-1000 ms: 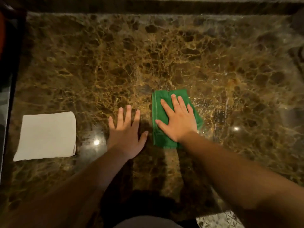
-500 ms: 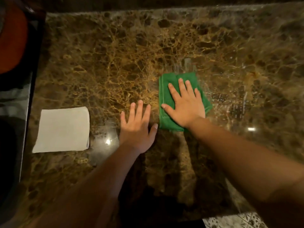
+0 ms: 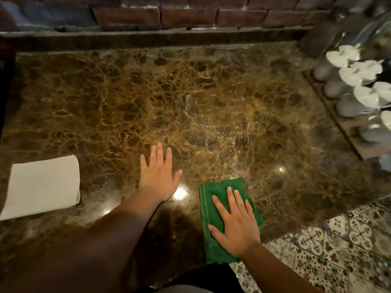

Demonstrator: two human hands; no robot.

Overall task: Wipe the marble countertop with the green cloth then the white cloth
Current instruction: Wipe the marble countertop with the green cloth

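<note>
Head view: both hands spread flat, right hand (image 3: 234, 227) pressing the green cloth (image 3: 213, 210), left hand (image 3: 157, 176) on bare marble countertop (image 3: 190, 98).

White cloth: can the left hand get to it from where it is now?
Probably yes. The left hand lies flat on the marble countertop, with only bare marble between it and the white cloth to its left.

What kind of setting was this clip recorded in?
Probably a bar or restaurant service counter, though it could be a home kitchen. A polished brown marble countertop backs onto a dark red brick wall, a row of clear glassware holding folded white napkins lines its right edge, and patterned floor tiles lie below.
</note>
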